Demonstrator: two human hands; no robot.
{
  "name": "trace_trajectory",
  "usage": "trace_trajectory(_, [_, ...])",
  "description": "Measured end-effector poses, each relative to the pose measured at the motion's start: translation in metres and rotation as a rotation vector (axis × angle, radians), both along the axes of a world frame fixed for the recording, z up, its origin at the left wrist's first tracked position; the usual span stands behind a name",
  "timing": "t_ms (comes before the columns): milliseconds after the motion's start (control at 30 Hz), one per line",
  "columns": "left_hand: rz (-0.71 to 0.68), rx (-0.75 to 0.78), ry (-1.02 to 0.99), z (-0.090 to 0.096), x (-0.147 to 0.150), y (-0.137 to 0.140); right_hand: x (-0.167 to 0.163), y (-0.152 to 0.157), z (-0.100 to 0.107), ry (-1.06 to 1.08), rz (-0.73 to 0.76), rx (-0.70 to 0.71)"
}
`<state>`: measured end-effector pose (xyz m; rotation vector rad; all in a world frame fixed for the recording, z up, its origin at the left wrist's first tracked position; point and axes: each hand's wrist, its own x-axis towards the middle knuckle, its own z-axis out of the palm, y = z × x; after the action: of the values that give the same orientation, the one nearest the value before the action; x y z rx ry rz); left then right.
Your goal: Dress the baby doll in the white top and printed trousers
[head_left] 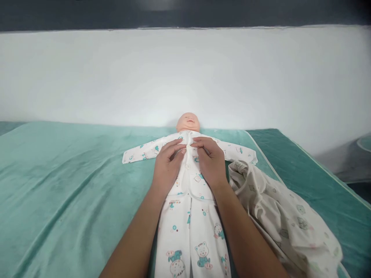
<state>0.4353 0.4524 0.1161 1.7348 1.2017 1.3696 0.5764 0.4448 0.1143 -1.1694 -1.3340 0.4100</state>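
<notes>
A baby doll [188, 122] lies on its back, its head near the wall. It wears a white long-sleeved baby top [188, 181] printed with small teal figures, sleeves spread to both sides. My left hand [170, 164] is closed on the left side of the top's front opening at the chest. Opposite it, my right hand [211, 160] pinches the other edge, fingertips almost meeting the left ones. A button-like dot shows below the hands; what lies under the fingertips is hidden. White baby pants [189, 235] with bear prints extend below the top, between my forearms.
A crumpled pale printed baby garment [284, 216] lies to the right, beside my right forearm. Beneath everything is a light teal sheet [72, 193] with folds on the left. A darker green cover [313, 185] shows at right. A white wall [185, 69] rises behind the doll.
</notes>
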Motion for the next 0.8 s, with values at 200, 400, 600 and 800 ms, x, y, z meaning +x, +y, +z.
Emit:
trace_trajectory(200, [-0.011,0.003,-0.004,0.0003,-0.0006,0.0003,-0.0002,0.0005,-0.0024,-0.008,-0.019,0.033])
trace_trajectory(400, [-0.014,-0.005,0.009,0.0012,-0.0006,-0.0005,-0.0005,-0.0014,-0.0019,-0.014,-0.062,0.089])
trace_trajectory(600, [0.004,0.029,0.064,0.0012,-0.0002,-0.0015,-0.0018,-0.0027,0.0009,-0.052,-0.073,0.051])
trace_trajectory(800, [0.033,0.184,0.234,-0.0019,0.0018,-0.0031,-0.0016,-0.0020,-0.0007,-0.046,-0.054,0.047])
